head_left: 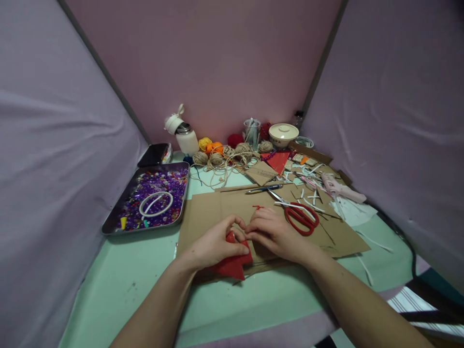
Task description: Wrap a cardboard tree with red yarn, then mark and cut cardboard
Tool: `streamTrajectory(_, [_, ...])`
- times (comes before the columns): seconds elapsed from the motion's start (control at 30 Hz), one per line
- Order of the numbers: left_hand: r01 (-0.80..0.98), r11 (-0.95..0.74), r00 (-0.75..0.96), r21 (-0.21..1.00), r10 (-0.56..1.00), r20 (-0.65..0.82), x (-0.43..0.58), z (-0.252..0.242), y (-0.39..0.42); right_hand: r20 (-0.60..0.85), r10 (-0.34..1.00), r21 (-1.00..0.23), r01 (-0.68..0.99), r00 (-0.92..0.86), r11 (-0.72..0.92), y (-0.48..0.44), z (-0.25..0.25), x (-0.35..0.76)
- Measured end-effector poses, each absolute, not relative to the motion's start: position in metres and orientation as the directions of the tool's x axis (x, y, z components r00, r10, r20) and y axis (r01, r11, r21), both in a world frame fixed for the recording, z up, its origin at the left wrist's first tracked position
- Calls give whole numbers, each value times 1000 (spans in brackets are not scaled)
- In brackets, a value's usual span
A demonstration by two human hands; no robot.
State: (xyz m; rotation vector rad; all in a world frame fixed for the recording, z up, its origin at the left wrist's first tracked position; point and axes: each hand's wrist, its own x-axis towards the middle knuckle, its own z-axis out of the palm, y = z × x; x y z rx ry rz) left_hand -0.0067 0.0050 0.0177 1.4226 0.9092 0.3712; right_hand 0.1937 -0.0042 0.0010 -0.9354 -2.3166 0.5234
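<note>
My left hand (221, 244) grips a red, zigzag-edged piece (232, 267) shaped like part of a tree, thumb on top, near the front edge of the cardboard sheet (206, 208). Close by, the fingers of my right hand (273, 234) are pinched together at the upper edge of the red piece, almost touching my left fingertips. What they pinch is too small to see. A short red strand (258, 207) shows just beyond my right knuckles. Red-handled scissors (302, 220) lie to the right of that hand, blades pointing up and left.
A metal tray (105, 227) of purple beads with a white ring stands left. Balls of twine (242, 151), a lidded bowl (283, 134) and a bottle (187, 141) line the back. A pen (264, 189), cardboard scraps and a pink glue gun (340, 188) lie right.
</note>
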Motion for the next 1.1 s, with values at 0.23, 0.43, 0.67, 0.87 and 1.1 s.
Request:
streamTrajectory(0.23, [115,211,603,971,761,-237,-7,20,6,334,791,-633,500,-513,591,-2,1,193])
streamTrajectory(0.43, [112,191,450,975,865,-221,-5,21,8,312,806,-653,502,-503,567,-2,-5,189])
streamTrajectory(0.67, [-34,159,287,987,947,-143,-8,15,15,318,810,-582,573,-493,577,-1,-8,189])
streamTrajectory(0.87, [-261,117,41,958,993,-110,-16,14,24,343,817,-596,565,-463,570,2,-8,189])
streamTrajectory(1.1, [-708,-29,-126,706,988,-86,-34,27,37,314,913,-718,564,-261,408,11,-9,197])
